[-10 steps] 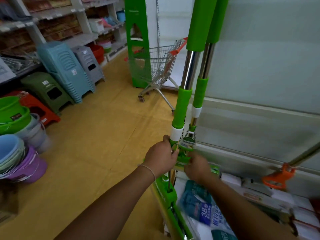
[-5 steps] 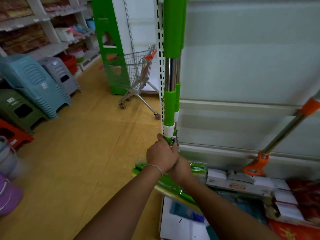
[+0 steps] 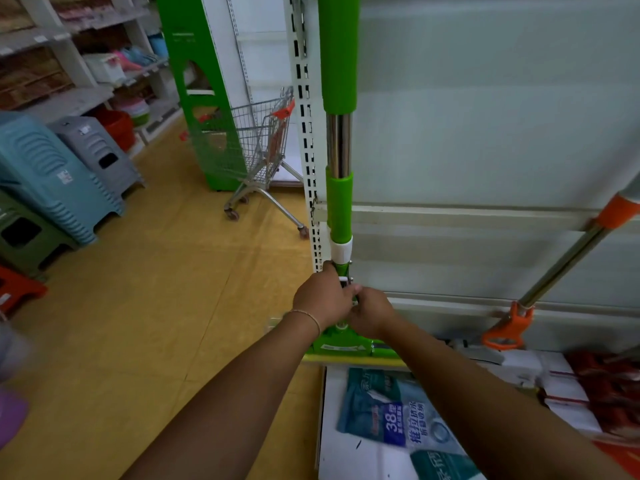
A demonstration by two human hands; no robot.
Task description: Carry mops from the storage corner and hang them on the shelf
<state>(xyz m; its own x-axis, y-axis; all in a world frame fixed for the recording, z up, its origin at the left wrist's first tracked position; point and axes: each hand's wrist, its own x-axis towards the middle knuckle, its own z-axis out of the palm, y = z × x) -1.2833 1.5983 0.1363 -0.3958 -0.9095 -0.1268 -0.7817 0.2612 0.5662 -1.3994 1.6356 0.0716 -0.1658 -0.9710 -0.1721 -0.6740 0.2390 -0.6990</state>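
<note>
A green mop with a steel shaft stands upright against the white shelf unit, right beside its slotted upright. A second green handle is hidden almost fully behind it. My left hand and my right hand both grip the mop low on its shaft, just above the green mop head. An orange-jointed mop leans slanted against the shelf at the right.
Packaged goods lie on the shelf base below my arms. A shopping cart stands behind a green shelf end. Stacked plastic stools line the left wall. Tan floor spreads to the left.
The mops swung from a slant to upright against the shelf and lined up one behind the other. My hands closed together on the shaft. My view turned right.
</note>
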